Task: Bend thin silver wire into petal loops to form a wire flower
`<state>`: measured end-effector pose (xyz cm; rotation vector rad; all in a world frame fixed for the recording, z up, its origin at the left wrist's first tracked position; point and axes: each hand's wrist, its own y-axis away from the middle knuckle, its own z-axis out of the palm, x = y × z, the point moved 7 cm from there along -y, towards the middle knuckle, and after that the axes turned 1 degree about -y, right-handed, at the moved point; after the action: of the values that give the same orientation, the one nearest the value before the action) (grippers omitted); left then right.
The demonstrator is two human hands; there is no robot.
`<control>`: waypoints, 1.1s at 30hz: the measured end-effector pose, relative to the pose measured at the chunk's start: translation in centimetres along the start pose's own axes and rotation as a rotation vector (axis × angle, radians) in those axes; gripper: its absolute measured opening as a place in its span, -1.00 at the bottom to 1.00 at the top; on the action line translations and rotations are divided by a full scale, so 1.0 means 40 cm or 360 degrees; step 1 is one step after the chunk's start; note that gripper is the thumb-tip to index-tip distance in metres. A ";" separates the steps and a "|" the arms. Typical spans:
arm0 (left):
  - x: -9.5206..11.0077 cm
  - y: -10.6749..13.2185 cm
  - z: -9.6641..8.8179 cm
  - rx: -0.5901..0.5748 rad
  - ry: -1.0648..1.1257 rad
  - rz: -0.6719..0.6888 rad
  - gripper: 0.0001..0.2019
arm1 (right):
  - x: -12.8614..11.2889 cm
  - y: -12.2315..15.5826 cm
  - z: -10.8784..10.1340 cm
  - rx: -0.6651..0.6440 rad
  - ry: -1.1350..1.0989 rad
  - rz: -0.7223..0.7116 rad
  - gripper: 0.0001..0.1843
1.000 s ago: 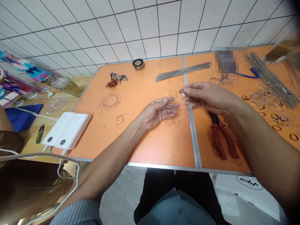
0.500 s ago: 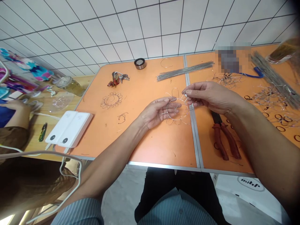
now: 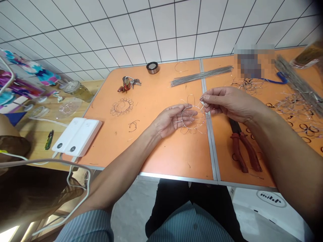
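Observation:
A flower-shaped frame of thin silver wire (image 3: 193,117), a ring with looped petals, is held just above the orange table (image 3: 156,148). My left hand (image 3: 173,121) lies palm up under the ring's left side, fingers curled on it. My right hand (image 3: 225,102) pinches a wire petal at the frame's upper right edge with thumb and forefinger.
Red-handled pliers (image 3: 242,149) lie right of the frame. A finished wire flower (image 3: 121,107), keys (image 3: 128,83), a tape roll (image 3: 152,67) and a bundle of straight wires (image 3: 202,76) lie beyond. Wire scraps and rings (image 3: 300,111) cover the right side. Two white boxes (image 3: 77,136) rest at the left edge.
Both hands and the wire frame keep their grip; the right fingers shifted slightly along the petal. The view drifted a little, and a neighbour's hand at far left pulled back.

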<state>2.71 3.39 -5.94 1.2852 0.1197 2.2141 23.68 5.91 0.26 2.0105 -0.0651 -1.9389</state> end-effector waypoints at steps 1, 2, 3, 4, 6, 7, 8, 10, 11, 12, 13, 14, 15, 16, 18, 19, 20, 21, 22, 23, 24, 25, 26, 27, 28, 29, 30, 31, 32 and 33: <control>0.000 0.000 0.000 0.0002 -0.0002 0.0001 -0.73 | -0.002 0.002 0.001 0.0010 -0.0001 0.0005 -0.76; 0.000 0.001 0.001 0.0003 -0.0004 0.0001 -0.73 | -0.003 0.005 0.001 0.0021 0.0001 0.0014 -0.75; 0.000 0.001 0.002 0.0001 -0.0005 0.0000 -0.73 | -0.003 0.007 0.002 0.0029 0.0006 0.0027 -0.73; -0.001 0.001 0.002 -0.0004 -0.0004 -0.0003 -0.73 | -0.004 0.008 0.003 0.0035 0.0013 0.0038 -0.72; -0.001 0.001 0.004 -0.0013 0.0000 -0.0006 -0.73 | -0.005 0.010 0.005 0.0042 0.0030 0.0051 -0.71; -0.001 0.001 0.004 -0.0015 0.0002 -0.0007 -0.74 | -0.005 0.010 0.005 0.0043 0.0034 0.0053 -0.70; -0.001 0.001 0.004 -0.0014 0.0005 -0.0009 -0.74 | -0.005 0.009 0.004 0.0042 0.0035 0.0054 -0.70; 0.000 0.001 0.003 0.0000 0.0012 -0.0009 -0.75 | -0.006 0.009 0.003 0.0039 0.0027 0.0050 -0.72; 0.000 0.002 0.003 0.0008 0.0016 -0.0007 -0.75 | -0.008 0.009 0.003 0.0036 0.0024 0.0045 -0.74; 0.001 0.002 0.002 0.0015 0.0019 -0.0003 -0.76 | -0.009 0.009 0.002 0.0037 0.0020 0.0041 -0.76; 0.002 0.003 0.002 0.0021 0.0021 0.0002 -0.77 | -0.011 0.010 0.002 0.0039 0.0015 0.0036 -0.77; 0.003 0.003 0.002 0.0025 0.0023 0.0004 -0.77 | -0.012 0.011 0.001 0.0047 0.0011 0.0036 -0.76; 0.003 0.004 0.002 0.0028 0.0023 0.0005 -0.78 | -0.013 0.012 0.000 0.0057 0.0006 0.0040 -0.76; 0.003 0.004 0.002 0.0029 0.0022 0.0003 -0.78 | -0.014 0.013 -0.001 0.0066 0.0003 0.0048 -0.74; 0.004 0.005 0.002 0.0034 0.0020 0.0004 -0.78 | -0.014 0.014 -0.003 0.0073 -0.0007 0.0057 -0.73; 0.004 0.005 0.001 0.0039 0.0019 0.0011 -0.79 | -0.014 0.014 -0.004 0.0067 -0.0014 0.0056 -0.74; 0.005 0.004 -0.001 0.0045 0.0018 0.0021 -0.79 | -0.014 0.013 -0.006 0.0056 -0.0021 0.0049 -0.75; 0.006 0.004 -0.003 0.0052 0.0017 0.0032 -0.79 | -0.014 0.012 -0.007 0.0042 -0.0027 0.0037 -0.78; 0.006 0.003 -0.006 0.0059 0.0016 0.0042 -0.79 | -0.014 0.011 -0.008 0.0026 -0.0031 0.0022 -0.81; 0.007 0.002 -0.008 0.0065 0.0017 0.0051 -0.79 | -0.015 0.011 -0.009 0.0012 -0.0034 0.0004 -0.82; 0.007 0.001 -0.011 0.0070 0.0018 0.0057 -0.79 | -0.015 0.010 -0.009 -0.0003 -0.0036 -0.0010 -0.83; 0.008 0.000 -0.013 0.0073 0.0019 0.0059 -0.79 | -0.016 0.010 -0.009 -0.0014 -0.0040 -0.0024 -0.82; 0.008 -0.001 -0.014 0.0075 0.0021 0.0060 -0.79 | -0.017 0.010 -0.008 -0.0020 -0.0044 -0.0033 -0.81; 0.009 -0.001 -0.015 0.0075 0.0024 0.0061 -0.79 | -0.018 0.011 -0.007 -0.0021 -0.0049 -0.0038 -0.81; 0.009 -0.001 -0.015 0.0074 0.0026 0.0062 -0.79 | -0.018 0.012 -0.006 -0.0019 -0.0053 -0.0043 -0.81; 0.011 0.000 -0.014 0.0073 0.0028 0.0063 -0.79 | -0.019 0.013 -0.005 -0.0014 -0.0055 -0.0048 -0.82; 0.012 0.001 -0.013 0.0073 0.0030 0.0065 -0.79 | -0.019 0.014 -0.002 -0.0014 -0.0054 -0.0055 -0.84; 0.013 0.002 -0.011 0.0073 0.0032 0.0067 -0.79 | -0.019 0.015 0.000 -0.0017 -0.0051 -0.0060 -0.85; 0.015 0.004 -0.009 0.0073 0.0033 0.0069 -0.79 | -0.019 0.015 0.003 -0.0027 -0.0048 -0.0063 -0.86; 0.016 0.006 -0.007 0.0072 0.0032 0.0068 -0.79 | -0.018 0.016 0.005 -0.0036 -0.0046 -0.0065 -0.86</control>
<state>2.16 3.58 -5.52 1.3015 0.1522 2.2731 23.55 5.48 1.13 1.9845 -0.0091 -1.9845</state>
